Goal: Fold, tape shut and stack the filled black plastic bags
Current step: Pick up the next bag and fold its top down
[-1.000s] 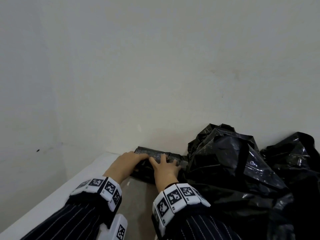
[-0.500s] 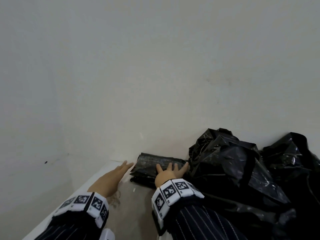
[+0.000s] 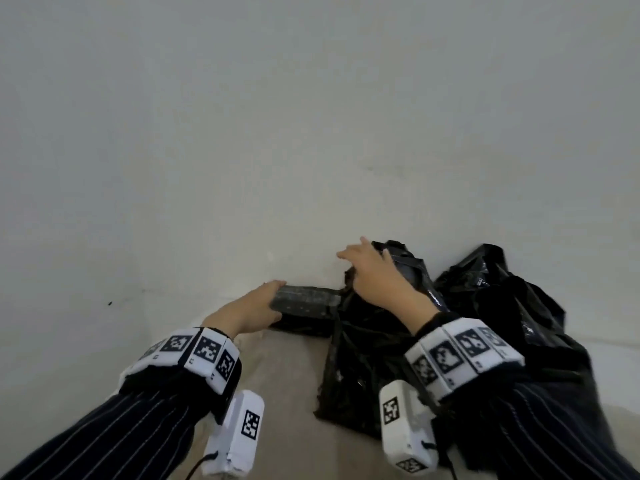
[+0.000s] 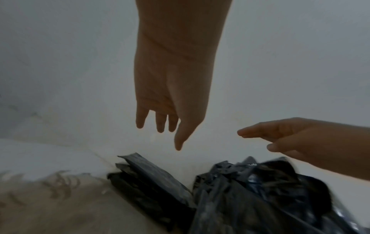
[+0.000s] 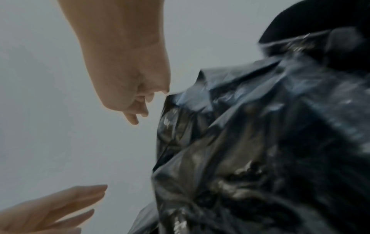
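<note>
Bags crowded against the pale wall (image 3: 311,133)

Left hand (image 3: 247,308), fingers straight, beside the flat folded black plastic packet (image 3: 304,301); right hand (image 3: 375,271), fingers loose, over the crumpled glossy black plastic bag (image 3: 367,358).

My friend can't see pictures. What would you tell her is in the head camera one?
Two hands reach toward black plastic bags piled against a pale wall. The left hand is at the end of a flat folded bag, and the right hand reaches over a crumpled, unfolded bag. Both wrists wear white bands with black square codes.

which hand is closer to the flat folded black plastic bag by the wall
Left. The left hand is at the flat folded black plastic bag's left end; the right hand is over the crumpled black bag beside it.
</note>
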